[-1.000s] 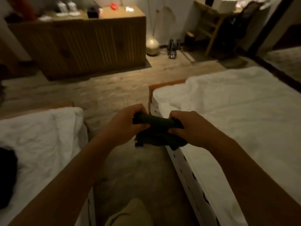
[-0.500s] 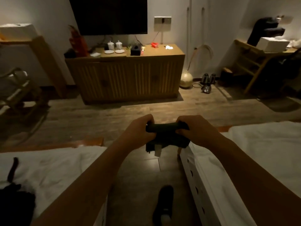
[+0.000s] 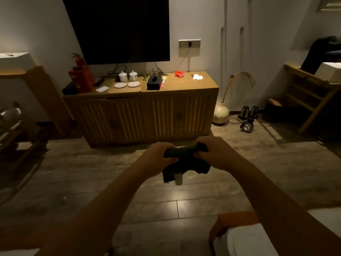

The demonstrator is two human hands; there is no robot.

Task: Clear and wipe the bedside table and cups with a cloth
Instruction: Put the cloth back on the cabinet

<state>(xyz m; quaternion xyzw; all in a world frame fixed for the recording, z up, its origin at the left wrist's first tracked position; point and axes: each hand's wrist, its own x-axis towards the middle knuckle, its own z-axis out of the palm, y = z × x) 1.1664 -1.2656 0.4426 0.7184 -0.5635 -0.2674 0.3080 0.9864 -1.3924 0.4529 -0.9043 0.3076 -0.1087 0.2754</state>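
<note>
Left hand (image 3: pixel 158 156) and right hand (image 3: pixel 214 152) both grip dark cloth (image 3: pixel 186 163), bunched. Should fold it flat, then clear cups (image 3: pixel 128 76) off worktop (image 3: pixel 184 84) before wiping.

Both hands close around the dark cloth (image 3: pixel 186 162), so its top part and the fingertips are hidden. The TV (image 3: pixel 120 28) is cut off by the top edge. A bed (image 3: pixel 245 239) is cut off at the bottom right corner. Things at the back left corner of the cabinet (image 3: pixel 144 115) are too dark to tell. A chair (image 3: pixel 16 137) runs off the left edge.
</note>
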